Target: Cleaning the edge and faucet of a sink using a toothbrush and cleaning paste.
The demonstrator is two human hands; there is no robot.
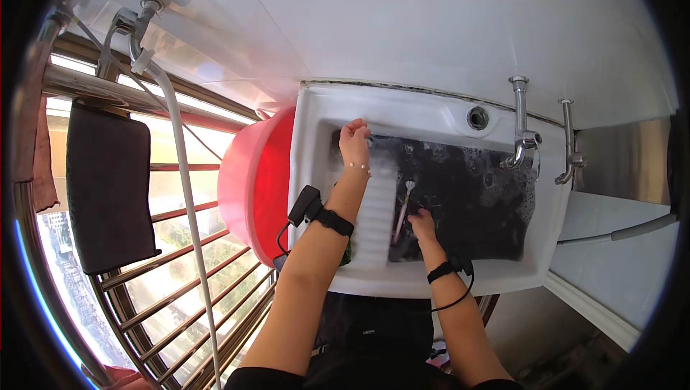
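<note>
L hand (353, 138) reaches to the far end of the white sink (316, 113), fingers curled over and gripping the top edge of dark wet cloth (467, 196) where it lies over the ribbed washboard (377, 217) built into the sink's L side. R hand (422, 223) is nearer the body, down in the dark sudsy water, fingers pressed into the cloth; can't tell exactly how they're closed since they're partly under the fabric. A slim pink-handled brush (402, 210) lies just L of the R hand, betw. it & the washboard, touching the cloth. Cloth fills most of the basin, spreading to the R of both hands, foam on its surface. Both wrists wear black bands w/ cables; L wrist also has a thin bead bracelet.

Red plastic tub (255, 182) sits just L of the L forearm, against the sink's outer wall. Two chrome taps (521, 128) stand on the far R, well apart from the R hand. Further L: white hose (188, 196) hanging down, dark towel (108, 189) over a window rail
</note>
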